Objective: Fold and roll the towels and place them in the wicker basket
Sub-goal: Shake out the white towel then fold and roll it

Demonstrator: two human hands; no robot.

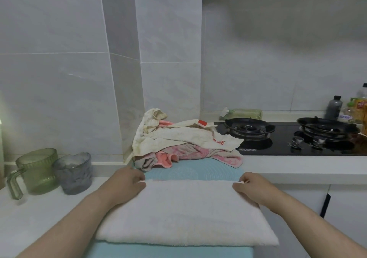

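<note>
A white towel (184,212) lies folded flat on a light blue mat (198,171) on the counter in front of me. My left hand (127,182) pinches its far left corner. My right hand (251,186) pinches the far right corner. Behind the mat, against the tiled wall corner, a loose heap holds a cream towel (182,136) with red print draped over a pink towel (198,153). No wicker basket is in view.
A green mug (37,170) and a grey cup (74,173) stand on the counter at the left. A black gas hob (288,138) with two burners lies to the right, with bottles (335,107) behind it. The counter edge drops off at the right of the mat.
</note>
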